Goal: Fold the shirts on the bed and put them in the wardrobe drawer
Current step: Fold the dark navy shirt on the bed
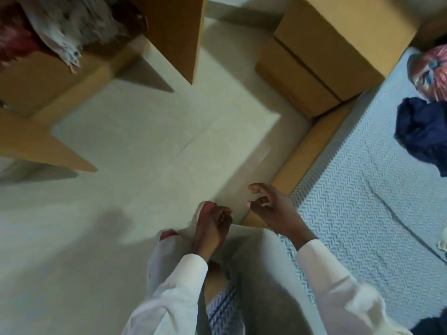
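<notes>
Left hand [212, 226] — lower centre of frame, fingers curled round a pale shirt [176, 243] with pink patches. Cloth hanging below the fist over the floor [145, 141], by the corner of the bed; blurred, fold state not readable.

Right hand [268, 206] — just right of the left hand and apart from it. Fingers loosely bent, thumb and forefinger parted, nothing seen between them. Positioned over the wooden bed frame [302, 160].

White sleeves [338, 286] on both arms, lower centre and lower right.

Bed [362, 213], right side of frame, pale herringbone cover. Two more garments lying on it at the right edge, both crumpled and unfolded: navy shirt [423, 136], and above it, touching or nearly so, a red patterned shirt [430, 73].

Wardrobe drawer [36, 88], upper left of frame, pulled open. Heap of clothes [60, 27] inside, white and dark red, one piece drooping over the front edge.

Brown cabinet [338, 49], upper right, against the bed frame.
</notes>
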`<state>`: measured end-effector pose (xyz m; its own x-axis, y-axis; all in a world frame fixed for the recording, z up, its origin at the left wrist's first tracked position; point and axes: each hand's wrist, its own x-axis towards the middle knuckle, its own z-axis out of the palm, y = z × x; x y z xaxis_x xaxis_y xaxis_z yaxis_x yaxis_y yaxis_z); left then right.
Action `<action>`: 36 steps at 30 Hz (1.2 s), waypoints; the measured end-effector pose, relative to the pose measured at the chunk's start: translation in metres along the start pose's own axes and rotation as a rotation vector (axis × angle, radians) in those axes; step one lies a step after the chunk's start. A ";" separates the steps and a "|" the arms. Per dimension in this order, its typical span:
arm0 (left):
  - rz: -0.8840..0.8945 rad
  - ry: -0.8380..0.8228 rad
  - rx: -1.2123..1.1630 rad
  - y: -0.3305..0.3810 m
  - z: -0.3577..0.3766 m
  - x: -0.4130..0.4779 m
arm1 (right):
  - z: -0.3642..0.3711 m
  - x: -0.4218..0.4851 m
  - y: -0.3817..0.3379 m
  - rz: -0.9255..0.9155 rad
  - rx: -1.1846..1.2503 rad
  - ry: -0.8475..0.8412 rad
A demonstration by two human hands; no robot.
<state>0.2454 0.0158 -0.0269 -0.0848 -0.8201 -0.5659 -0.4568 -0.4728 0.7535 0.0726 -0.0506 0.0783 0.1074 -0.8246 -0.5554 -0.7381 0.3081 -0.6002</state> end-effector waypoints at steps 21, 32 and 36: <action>0.627 0.072 0.269 0.127 0.155 -0.049 | -0.024 -0.200 0.243 -0.104 0.323 0.674; 0.944 -0.663 0.825 0.120 0.403 -0.114 | 0.006 -0.349 0.405 0.283 0.494 0.964; 1.038 -0.749 1.249 0.105 0.437 -0.133 | 0.012 -0.384 0.447 0.444 0.519 1.083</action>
<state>-0.1786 0.2163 -0.0184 -0.9271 -0.1181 -0.3558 -0.2625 0.8821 0.3911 -0.2908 0.4094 0.0159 -0.8554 -0.4922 -0.1614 -0.1999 0.6011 -0.7738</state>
